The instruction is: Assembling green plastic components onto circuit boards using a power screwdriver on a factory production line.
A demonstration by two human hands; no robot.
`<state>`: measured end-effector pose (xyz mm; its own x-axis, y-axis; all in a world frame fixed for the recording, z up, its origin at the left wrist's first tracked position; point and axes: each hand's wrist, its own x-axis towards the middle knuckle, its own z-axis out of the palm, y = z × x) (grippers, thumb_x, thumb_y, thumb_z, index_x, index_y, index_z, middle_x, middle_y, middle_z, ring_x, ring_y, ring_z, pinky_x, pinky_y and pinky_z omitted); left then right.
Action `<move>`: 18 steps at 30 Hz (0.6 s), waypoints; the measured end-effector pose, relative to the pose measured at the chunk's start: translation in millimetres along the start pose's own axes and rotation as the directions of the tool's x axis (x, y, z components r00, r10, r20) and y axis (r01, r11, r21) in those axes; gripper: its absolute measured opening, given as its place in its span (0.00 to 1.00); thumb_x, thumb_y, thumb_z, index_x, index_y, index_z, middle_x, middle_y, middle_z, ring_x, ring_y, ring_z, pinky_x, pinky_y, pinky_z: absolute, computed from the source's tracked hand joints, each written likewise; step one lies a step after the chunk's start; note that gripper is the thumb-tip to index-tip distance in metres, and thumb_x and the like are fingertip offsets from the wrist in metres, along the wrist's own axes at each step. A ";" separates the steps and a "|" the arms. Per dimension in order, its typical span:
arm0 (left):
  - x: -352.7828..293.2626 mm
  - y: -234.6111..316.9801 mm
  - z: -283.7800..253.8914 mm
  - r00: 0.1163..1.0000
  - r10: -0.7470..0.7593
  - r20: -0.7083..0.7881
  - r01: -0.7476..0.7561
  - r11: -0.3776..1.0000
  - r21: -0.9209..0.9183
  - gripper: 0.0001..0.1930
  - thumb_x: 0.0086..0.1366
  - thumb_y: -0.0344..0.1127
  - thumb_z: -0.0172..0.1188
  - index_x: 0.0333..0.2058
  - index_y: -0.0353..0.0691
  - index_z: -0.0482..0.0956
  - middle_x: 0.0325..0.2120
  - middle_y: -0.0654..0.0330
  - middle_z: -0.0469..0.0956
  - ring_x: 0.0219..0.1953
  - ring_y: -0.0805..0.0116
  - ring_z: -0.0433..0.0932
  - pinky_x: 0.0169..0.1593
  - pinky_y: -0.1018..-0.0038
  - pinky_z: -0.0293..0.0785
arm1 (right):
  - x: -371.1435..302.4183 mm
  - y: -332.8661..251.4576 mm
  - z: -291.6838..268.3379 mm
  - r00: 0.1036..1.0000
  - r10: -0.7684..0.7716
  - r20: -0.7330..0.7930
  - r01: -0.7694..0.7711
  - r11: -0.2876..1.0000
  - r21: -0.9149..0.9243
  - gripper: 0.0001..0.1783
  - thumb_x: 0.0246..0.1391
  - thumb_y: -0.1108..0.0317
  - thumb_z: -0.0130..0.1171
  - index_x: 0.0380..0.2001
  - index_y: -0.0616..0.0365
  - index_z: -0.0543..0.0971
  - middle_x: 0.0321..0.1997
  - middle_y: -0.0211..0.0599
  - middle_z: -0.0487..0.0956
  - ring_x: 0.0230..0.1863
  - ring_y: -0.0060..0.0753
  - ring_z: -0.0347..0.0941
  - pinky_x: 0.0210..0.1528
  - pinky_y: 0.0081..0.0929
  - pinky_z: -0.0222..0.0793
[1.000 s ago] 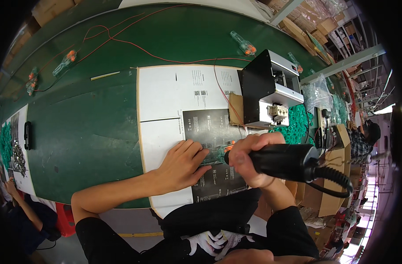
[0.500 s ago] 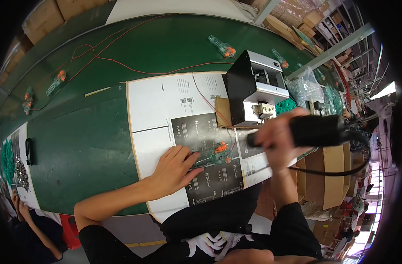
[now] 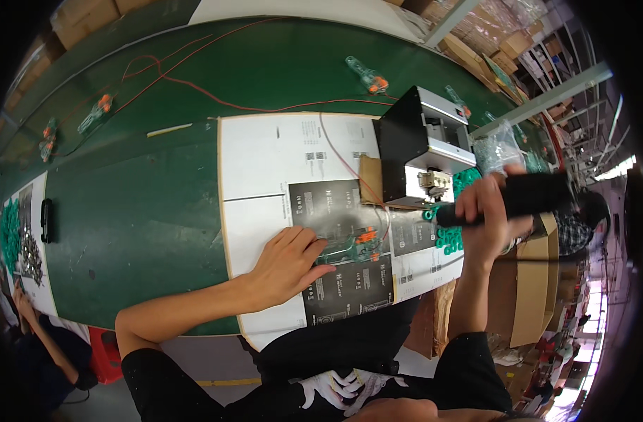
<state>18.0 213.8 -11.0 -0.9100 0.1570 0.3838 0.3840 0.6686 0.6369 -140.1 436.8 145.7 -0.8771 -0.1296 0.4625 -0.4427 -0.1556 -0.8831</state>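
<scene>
The left hand point(image 3: 287, 260), partly curled, holds the housing point(image 3: 364, 246) on the black sheet point(image 3: 346, 285); the right hand point(image 3: 489, 211) is wrapped around the driver point(image 3: 539, 194), near the machine point(image 3: 407, 148)

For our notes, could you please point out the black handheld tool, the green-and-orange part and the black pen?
Black handheld tool point(image 3: 538, 195): head view, on its thick body.
Green-and-orange part point(image 3: 351, 247): head view, on its translucent casing.
Black pen point(image 3: 47, 221): head view, on its barrel.

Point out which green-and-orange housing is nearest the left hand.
The housing on the black-printed sheet, right at the left hand; the others lie farther off on the green table.
</scene>
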 end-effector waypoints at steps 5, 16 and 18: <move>-5.0 -1.7 -2.3 0.998 -0.022 0.064 0.023 1.000 -0.016 0.22 0.60 0.44 0.71 0.45 0.34 0.79 0.37 0.55 0.73 0.40 0.55 0.72 0.44 0.63 0.71 | -67.8 -3.0 50.7 0.958 -0.016 0.286 -0.042 0.980 0.195 0.22 0.59 0.74 0.61 0.52 0.51 0.62 0.20 0.29 0.67 0.13 0.25 0.64 0.16 0.26 0.66; -2.1 -2.4 -8.3 0.997 0.024 -0.078 -0.046 0.952 -0.301 0.21 0.56 0.38 0.75 0.45 0.35 0.81 0.37 0.56 0.75 0.37 0.57 0.74 0.40 0.64 0.72 | -76.9 0.8 69.6 0.881 0.054 0.470 -0.192 0.949 0.251 0.26 0.60 0.78 0.59 0.51 0.48 0.55 0.22 0.32 0.71 0.20 0.28 0.69 0.28 0.34 0.74; -2.2 -2.2 -7.8 0.994 0.050 -0.100 -0.081 0.939 -0.335 0.17 0.56 0.33 0.75 0.42 0.34 0.82 0.35 0.57 0.76 0.36 0.58 0.74 0.38 0.66 0.72 | -76.7 -0.6 69.8 0.877 0.042 0.479 -0.204 0.934 0.292 0.26 0.60 0.78 0.59 0.51 0.47 0.56 0.23 0.32 0.71 0.20 0.28 0.69 0.28 0.35 0.74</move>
<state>20.3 206.3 -8.0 -0.8692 0.1169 0.4805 0.4870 0.3715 0.7905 -59.5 378.5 116.4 -0.6982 -0.5896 0.4061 -0.1800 -0.4045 -0.8967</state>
